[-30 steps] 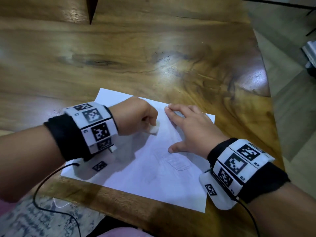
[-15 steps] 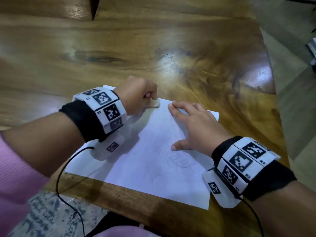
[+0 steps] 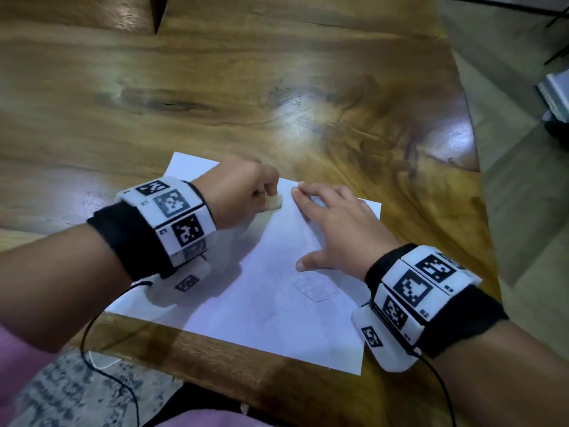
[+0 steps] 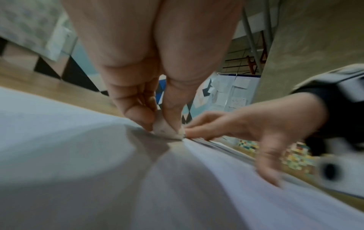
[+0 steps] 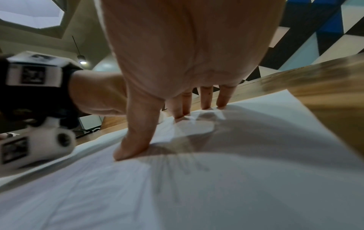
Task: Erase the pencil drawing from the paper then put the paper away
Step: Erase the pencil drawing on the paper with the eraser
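You wear a black fabric band on your left wrist (image 3: 123, 238) and another on your right wrist (image 3: 462, 322). Each carries white blocks printed with black square markers, a rounded white camera pod (image 3: 388, 349) beneath, and a thin black cable (image 3: 101, 365). A pink sleeve (image 3: 15, 365) covers your left upper arm.
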A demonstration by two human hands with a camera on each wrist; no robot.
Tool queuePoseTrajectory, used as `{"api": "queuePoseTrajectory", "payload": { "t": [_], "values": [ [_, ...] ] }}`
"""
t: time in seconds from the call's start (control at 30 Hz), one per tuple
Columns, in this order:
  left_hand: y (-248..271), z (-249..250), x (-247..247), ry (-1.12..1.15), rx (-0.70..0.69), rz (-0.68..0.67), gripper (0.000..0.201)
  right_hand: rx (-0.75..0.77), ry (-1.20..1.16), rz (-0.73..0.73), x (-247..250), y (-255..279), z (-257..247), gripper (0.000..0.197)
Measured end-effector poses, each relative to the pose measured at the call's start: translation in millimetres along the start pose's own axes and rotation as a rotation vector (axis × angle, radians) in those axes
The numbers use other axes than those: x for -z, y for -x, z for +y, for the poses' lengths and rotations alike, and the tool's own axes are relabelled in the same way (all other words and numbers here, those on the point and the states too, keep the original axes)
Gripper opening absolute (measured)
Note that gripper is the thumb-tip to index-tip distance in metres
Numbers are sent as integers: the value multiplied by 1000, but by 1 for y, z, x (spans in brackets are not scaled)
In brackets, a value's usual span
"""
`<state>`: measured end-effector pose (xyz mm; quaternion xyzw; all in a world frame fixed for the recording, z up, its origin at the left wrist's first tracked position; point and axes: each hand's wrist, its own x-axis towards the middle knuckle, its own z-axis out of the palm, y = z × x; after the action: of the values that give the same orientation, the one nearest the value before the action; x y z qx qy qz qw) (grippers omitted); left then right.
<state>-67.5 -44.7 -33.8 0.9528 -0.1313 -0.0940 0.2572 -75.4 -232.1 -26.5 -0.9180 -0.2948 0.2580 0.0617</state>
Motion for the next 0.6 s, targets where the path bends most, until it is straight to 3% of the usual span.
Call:
{"api": "queuePoseTrajectory", "payload": {
  "t": [0.1, 0.2, 0.33, 0.43, 0.53, 0.6],
  "values": [
    [45, 5, -4, 14, -141, -124, 30, 4, 4, 1, 0, 0, 0, 108],
    [71, 2, -8, 44, -120, -265, 22, 7, -3, -6, 0, 1, 1, 108],
    [27, 0, 2, -12, -38, -42, 14, 7, 3, 2, 0, 1, 0, 108],
    [23, -1, 0, -1, -2, -1, 20, 1, 10, 0, 0, 0, 0, 107],
    [67, 1, -9, 21, -60, -116, 27, -1, 8, -1, 0, 0, 0, 108],
    [85, -2, -15, 119, 26, -251, 28, 3, 9, -5, 0, 0, 0, 108]
  ]
}}
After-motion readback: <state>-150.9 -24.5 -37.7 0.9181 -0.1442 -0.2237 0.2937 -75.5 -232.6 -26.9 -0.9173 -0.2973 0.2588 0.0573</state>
